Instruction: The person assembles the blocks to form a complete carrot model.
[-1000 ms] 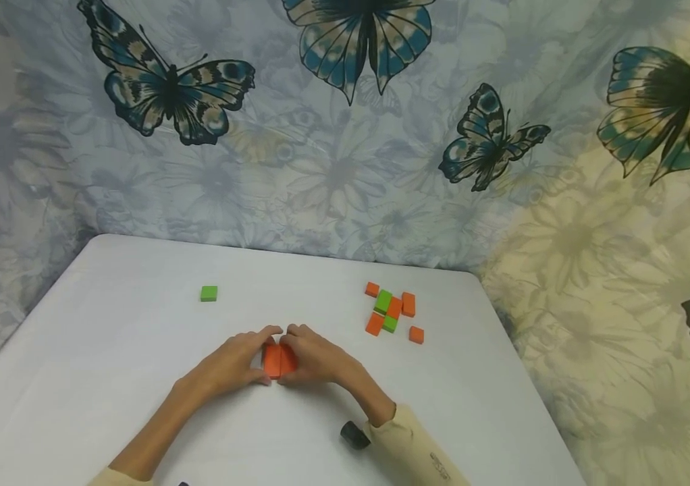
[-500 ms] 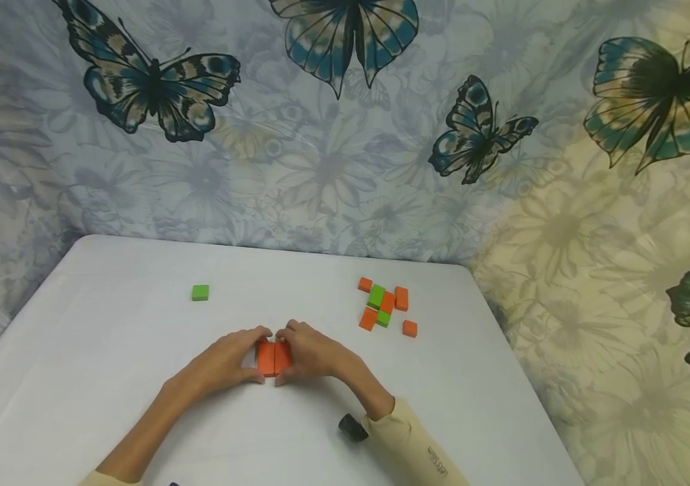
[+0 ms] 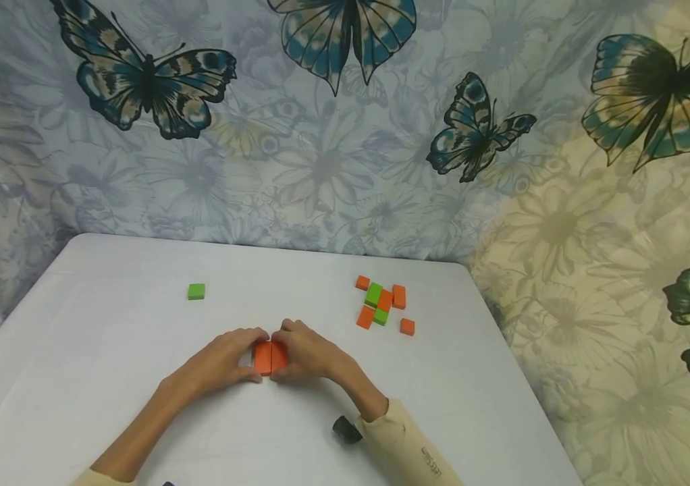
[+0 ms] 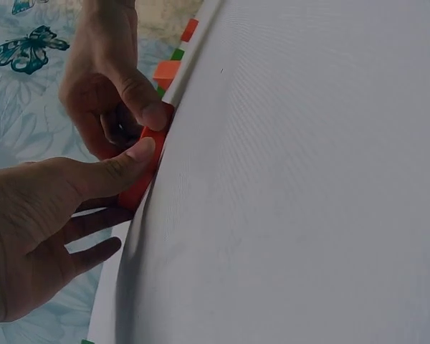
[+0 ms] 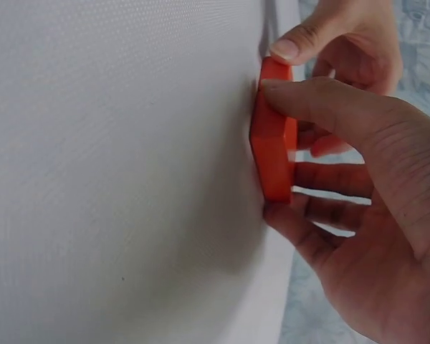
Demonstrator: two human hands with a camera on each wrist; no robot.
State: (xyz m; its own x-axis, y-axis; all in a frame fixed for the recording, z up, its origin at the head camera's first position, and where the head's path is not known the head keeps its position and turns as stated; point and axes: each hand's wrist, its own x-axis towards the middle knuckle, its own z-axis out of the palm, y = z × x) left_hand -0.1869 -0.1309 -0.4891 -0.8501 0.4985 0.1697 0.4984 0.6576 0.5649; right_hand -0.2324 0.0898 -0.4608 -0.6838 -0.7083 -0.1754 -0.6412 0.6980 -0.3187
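Observation:
Two flat orange blocks lie side by side on the white table, their long edges together with a thin seam between them. My left hand [image 3: 220, 359] holds the left orange block [image 3: 262, 360], thumb on the near end and fingers at the far end. From the other side, my right hand [image 3: 310, 352] grips the right orange block [image 3: 279, 358] the same way. In the right wrist view, the thumb presses the near face of that orange block [image 5: 274, 161], and the fingers lie behind it. The left wrist view has both thumbs close together on the orange pair.
A single green block [image 3: 196, 291] lies at the back left of the white table [image 3: 108, 324]. Several orange and green blocks, among them an orange block [image 3: 399, 297], are grouped at the back right. Beside the right sleeve [image 3: 408, 445] is a small black object [image 3: 346, 430].
The head view has shifted slightly, so everything on the table appears a little further left and up. Both hands keep their hold on the two orange blocks, which stay together.

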